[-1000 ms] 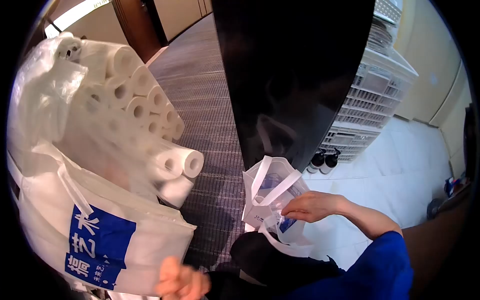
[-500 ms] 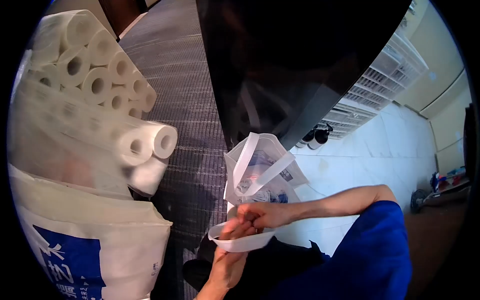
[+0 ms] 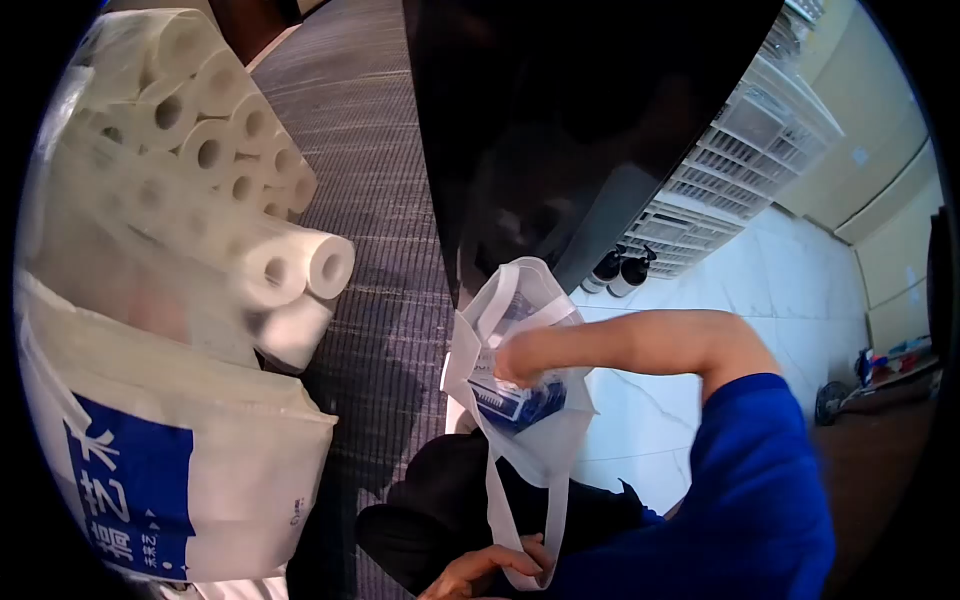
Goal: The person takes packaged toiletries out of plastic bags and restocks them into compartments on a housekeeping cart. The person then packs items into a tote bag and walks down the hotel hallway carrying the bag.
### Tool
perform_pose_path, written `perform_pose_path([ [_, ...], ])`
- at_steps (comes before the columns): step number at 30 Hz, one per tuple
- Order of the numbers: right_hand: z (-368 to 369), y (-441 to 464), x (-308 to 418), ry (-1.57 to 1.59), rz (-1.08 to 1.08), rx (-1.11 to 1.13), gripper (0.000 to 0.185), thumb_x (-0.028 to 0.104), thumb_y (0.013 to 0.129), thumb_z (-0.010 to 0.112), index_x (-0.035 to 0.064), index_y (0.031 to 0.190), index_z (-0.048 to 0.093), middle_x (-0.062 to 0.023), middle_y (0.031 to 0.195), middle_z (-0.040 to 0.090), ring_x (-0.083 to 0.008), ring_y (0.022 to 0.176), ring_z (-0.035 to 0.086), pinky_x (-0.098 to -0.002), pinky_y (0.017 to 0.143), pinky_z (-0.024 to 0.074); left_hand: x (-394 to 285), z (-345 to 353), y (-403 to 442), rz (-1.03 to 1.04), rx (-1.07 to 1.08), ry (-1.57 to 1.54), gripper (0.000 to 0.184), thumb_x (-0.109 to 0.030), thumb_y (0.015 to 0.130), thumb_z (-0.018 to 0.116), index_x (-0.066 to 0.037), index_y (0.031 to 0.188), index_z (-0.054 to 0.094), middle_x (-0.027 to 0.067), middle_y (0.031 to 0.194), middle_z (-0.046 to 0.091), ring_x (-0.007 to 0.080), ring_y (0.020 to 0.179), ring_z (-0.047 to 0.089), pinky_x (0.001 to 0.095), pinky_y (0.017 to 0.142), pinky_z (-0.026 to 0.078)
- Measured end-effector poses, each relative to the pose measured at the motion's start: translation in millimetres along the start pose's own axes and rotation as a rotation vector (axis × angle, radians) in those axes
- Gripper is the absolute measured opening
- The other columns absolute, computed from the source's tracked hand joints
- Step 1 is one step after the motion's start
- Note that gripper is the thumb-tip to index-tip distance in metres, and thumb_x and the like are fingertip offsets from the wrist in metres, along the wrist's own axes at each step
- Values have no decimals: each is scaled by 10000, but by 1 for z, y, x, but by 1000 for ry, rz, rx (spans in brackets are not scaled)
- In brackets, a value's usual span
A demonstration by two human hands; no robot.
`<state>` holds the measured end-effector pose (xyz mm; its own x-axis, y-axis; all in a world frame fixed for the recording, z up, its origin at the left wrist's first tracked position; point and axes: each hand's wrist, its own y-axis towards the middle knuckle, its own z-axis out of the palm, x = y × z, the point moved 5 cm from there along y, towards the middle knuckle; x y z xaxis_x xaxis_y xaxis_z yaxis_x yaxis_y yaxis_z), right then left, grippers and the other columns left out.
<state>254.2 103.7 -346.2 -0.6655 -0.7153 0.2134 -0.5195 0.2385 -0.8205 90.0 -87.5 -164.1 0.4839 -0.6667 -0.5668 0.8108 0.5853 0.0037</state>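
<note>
A white tote bag stands open before me, blue-and-white printed packets inside it. My right hand reaches down into the bag's mouth. Its fingers are hidden among the contents, so whether they grip anything does not show. Low in the view, my left hand has its fingers curled round the end of the bag's near handle, pulled towards me. The far handle rests against the bag's back side.
At left are wrapped toilet paper rolls and a large white bag with a blue panel. A glossy black panel rises behind the tote. Dark pump bottles and white slatted crates stand to the right on pale floor tiles.
My right hand has left the white band near my left hand and gone into the tote. My left hand has moved down towards me, with the near handle drawn out. The view has shifted slightly.
</note>
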Motion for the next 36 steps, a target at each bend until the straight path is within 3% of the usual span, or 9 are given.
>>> perform_pose_path([
  [5,24,75,-41,-56,167,-141,428,168,704,624,101,1126,613,-144,1082,637,-319,986,610,-411,818,495,-10,14,-26,38,-185,6,332,-84,765,611,32,1064,523,173,1038,533,330,1077,490,453,1035,242],
  [9,63,81,-32,561,534,-255,472,236,713,643,178,1175,563,-92,1091,637,-284,995,602,-421,867,466,-8,14,-33,123,-315,38,357,-84,736,586,41,1067,531,213,1082,513,373,1153,467,476,1030,279],
  [13,116,108,-74,542,261,-735,364,290,784,606,147,1115,559,-100,1042,643,-264,957,605,-527,851,436,-11,19,-38,208,-302,166,451,-128,749,580,48,1160,516,224,1104,521,370,1114,495,463,1016,318],
  [18,74,33,-67,-114,227,-80,386,239,787,560,42,1118,549,-170,1077,614,-322,1025,580,-434,886,442,-7,19,-50,200,-317,196,516,-191,755,576,64,1198,504,238,1132,527,359,1086,516,453,1006,338],
  [21,82,50,-91,344,291,-46,505,212,742,623,26,1196,504,-180,1152,578,-326,1110,537,-418,950,419,-12,19,-52,131,-361,242,554,-238,730,581,69,1185,517,240,1131,525,350,1090,519,433,1009,340],
  [24,57,31,-78,691,245,-476,956,206,536,826,127,1359,346,-194,1230,528,-333,1163,495,-427,982,398,-17,21,-50,114,-389,282,573,-267,695,587,69,1156,543,230,1116,530,343,1095,514,415,1014,337],
  [27,85,36,-57,602,526,-192,1128,245,469,871,150,1418,269,-168,1370,430,-328,1226,448,-428,978,411,-20,30,-41,68,-329,219,519,-236,692,602,59,1119,582,212,1161,511,338,1120,499,401,1017,322],
  [31,175,94,-86,640,584,-84,975,310,543,852,127,1375,379,-194,1353,444,-355,1233,424,-468,989,386,-8,1,-42,117,-30,438,491,-264,772,643,39,1153,579,194,1170,515,326,1134,486,383,1001,312],
  [36,185,95,-94,446,389,-108,734,303,654,741,75,1288,450,-200,1236,511,-347,1128,490,-458,946,413,-19,-23,-29,138,-43,375,464,-199,827,597,58,1207,526,189,1124,549,310,1052,535,376,938,381],
])
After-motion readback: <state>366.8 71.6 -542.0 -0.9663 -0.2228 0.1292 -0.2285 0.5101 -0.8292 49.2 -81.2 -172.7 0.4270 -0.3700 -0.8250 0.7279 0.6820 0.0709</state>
